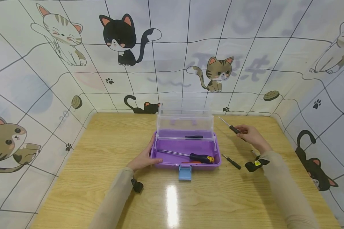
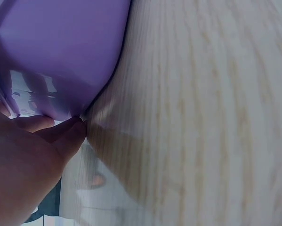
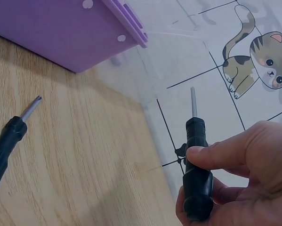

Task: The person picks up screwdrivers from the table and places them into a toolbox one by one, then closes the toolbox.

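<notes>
In the head view, a purple toolbox (image 1: 175,166) stands on the table with its clear lid (image 1: 186,122) raised. My left hand (image 1: 144,157) grips the box's left end, thumb at the front corner and fingers along the side. Inside lie a large black-and-yellow screwdriver (image 1: 202,158), a partly hidden red item (image 1: 192,162) and a black-handled screwdriver (image 1: 194,137) seen through the lid. To the right of the box, my right hand (image 1: 250,136) pinches a slim black screwdriver (image 3: 197,179) by its handle, blade pointing away. Another small screwdriver (image 1: 232,163) lies beside the box's right end.
A blue latch (image 1: 184,173) hangs down at the box's front. Near the right wrist camera (image 1: 256,164), a thin metal tip (image 1: 254,152) shows on the table, the rest hidden. A cat-patterned wall sheet (image 1: 172,57) stands behind the wooden table (image 1: 117,136).
</notes>
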Motion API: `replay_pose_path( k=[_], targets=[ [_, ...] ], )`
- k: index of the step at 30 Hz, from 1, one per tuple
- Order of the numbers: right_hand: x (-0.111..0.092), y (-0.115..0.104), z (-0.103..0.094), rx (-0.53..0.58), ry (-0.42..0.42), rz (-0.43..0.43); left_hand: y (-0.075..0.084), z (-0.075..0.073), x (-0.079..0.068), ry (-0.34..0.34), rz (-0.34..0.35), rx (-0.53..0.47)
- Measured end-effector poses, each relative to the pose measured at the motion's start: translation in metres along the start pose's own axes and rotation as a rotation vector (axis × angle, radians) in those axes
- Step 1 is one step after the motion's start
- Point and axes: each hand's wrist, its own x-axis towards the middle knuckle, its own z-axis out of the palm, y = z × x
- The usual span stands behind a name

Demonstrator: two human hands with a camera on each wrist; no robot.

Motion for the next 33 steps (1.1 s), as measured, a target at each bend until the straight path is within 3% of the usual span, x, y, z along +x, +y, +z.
replay_pose_path(
  k=[13,22,33],
  targets=[
    [-0.004,-0.009,-0.005,0.013,0.006,-0.015,-0.006,0.000,0.002,-0.006,0.008,-0.007],
    [-0.005,-0.019,-0.007,0.014,0.000,-0.030,-0.041,0.000,0.010,0.032,0.016,-0.018],
    [-0.005,-0.036,-0.004,0.025,0.018,-0.035,-0.041,-0.001,0.009,0.035,0.008,-0.009]
  ],
)
